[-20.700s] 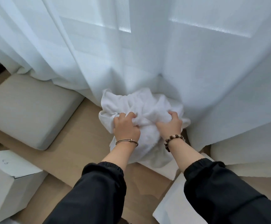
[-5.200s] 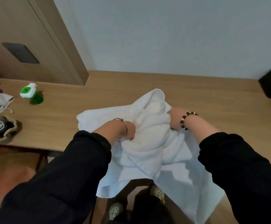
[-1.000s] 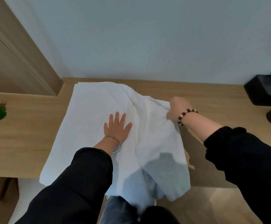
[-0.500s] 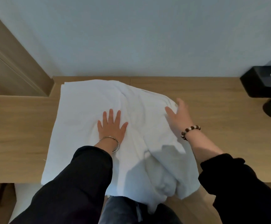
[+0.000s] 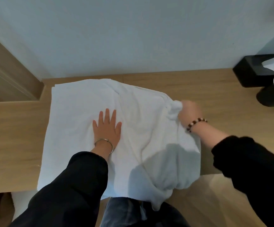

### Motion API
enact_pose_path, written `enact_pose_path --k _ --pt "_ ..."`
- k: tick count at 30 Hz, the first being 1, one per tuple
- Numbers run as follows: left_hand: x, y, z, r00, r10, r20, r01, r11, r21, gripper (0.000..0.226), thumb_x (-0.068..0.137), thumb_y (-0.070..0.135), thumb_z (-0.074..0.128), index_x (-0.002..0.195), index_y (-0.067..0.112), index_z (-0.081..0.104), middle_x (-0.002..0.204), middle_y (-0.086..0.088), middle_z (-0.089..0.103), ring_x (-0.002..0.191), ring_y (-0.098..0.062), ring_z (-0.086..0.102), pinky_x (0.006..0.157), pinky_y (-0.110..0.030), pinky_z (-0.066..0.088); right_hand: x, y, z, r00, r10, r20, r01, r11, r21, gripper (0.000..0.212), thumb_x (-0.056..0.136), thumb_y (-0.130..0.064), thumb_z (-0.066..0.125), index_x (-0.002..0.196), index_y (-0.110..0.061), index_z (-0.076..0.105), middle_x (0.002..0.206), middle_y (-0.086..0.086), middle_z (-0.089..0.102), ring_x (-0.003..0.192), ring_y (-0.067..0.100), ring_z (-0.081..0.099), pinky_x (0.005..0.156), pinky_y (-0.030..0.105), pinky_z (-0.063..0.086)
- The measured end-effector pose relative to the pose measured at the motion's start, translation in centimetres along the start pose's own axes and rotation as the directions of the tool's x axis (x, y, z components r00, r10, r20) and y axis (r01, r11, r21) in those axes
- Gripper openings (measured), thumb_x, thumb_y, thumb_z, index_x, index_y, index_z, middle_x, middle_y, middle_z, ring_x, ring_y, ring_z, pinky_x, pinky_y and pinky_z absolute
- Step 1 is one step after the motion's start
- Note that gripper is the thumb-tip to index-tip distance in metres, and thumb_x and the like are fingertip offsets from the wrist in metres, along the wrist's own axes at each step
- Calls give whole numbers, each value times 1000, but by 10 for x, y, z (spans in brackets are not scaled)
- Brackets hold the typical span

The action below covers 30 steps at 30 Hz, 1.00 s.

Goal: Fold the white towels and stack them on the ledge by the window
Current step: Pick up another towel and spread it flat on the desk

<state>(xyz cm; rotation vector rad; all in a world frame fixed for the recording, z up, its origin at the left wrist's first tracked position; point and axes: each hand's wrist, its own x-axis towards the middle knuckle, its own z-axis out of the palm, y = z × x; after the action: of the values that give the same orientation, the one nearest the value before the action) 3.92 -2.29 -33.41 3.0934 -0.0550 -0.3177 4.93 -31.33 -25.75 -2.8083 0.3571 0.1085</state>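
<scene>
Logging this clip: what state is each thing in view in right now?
white towel: spread on the desk, unfolded, right side rumpled, near edge hanging off.
left hand: flat, pressing on the towel.
right hand: gripping a bunched towel corner, blurred.
desk: partly covered by the towel.
black tissue box: a tissue sticking out.

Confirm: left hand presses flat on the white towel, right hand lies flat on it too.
Wrong on the right hand: the head view shows it gripping a bunched edge of the white towel. The left hand does press flat.
</scene>
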Motion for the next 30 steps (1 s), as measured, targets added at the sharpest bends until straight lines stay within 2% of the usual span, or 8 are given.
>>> enact_pose_path --k 4,7,10,12,14,16,19,30 --pt "3 -10 0 999 47 -17 -46 998 49 55 97 43 3 143 28 -24 158 2 -14 146 -21 -10 116 -48 4 49 26 -3 871 415 -264 -268 851 452 34 85 3 45 117 -4 54 119 17 57 107 35 56 82 34 45" --pt "12 -22 -1 999 29 -35 -26 997 68 52 97 42 2 135 30 -31 158 2 -14 146 -22 -9 116 -48 6 67 24 9 847 414 -335 -211 838 503 37 85 7 43 119 -5 51 131 13 46 111 28 51 80 25 36" --pt "17 -29 -2 999 13 -42 -9 996 89 51 95 43 -1 134 31 -33 158 2 -14 146 -22 -10 116 -48 5 78 23 19 892 345 -293 -242 910 336 49 80 9 48 126 -6 45 137 13 37 121 32 43 92 33 36" --pt "19 -27 -3 999 4 -32 -1 997 73 53 96 44 0 136 31 -31 158 3 -13 146 -22 -9 116 -48 5 68 7 26 913 320 -254 -329 944 9 69 81 4 51 144 -12 27 152 14 21 140 33 21 110 46 20" --pt "19 -26 -4 1000 0 -25 2 997 78 55 96 44 0 142 30 -25 158 3 -13 146 -22 -9 116 -48 5 42 -26 47 964 130 -232 -182 959 -218 75 86 -6 47 150 -17 12 158 13 1 145 29 2 114 52 1" --pt "21 -27 -4 1000 1 -16 0 997 71 56 96 44 1 146 30 -20 159 4 -12 146 -21 -9 116 -48 4 -2 -63 77 993 -67 -100 52 987 -150 66 90 -20 43 151 -22 15 159 8 0 146 25 -2 112 51 -7" --pt "24 -30 -5 1000 13 -9 -13 999 40 55 96 42 2 148 31 -15 159 4 -11 146 -21 -10 116 -48 2 -66 -84 113 980 -126 151 145 982 -120 60 94 -43 36 150 -30 18 160 1 4 146 20 -1 112 53 -2" --pt "28 -48 -6 999 45 2 -45 998 -47 57 95 42 1 151 30 -2 159 3 -1 146 -21 -4 115 -48 0 -45 -32 93 984 -23 179 57 981 -184 56 98 -44 23 151 -32 9 159 -5 -8 145 14 -9 115 49 -3"
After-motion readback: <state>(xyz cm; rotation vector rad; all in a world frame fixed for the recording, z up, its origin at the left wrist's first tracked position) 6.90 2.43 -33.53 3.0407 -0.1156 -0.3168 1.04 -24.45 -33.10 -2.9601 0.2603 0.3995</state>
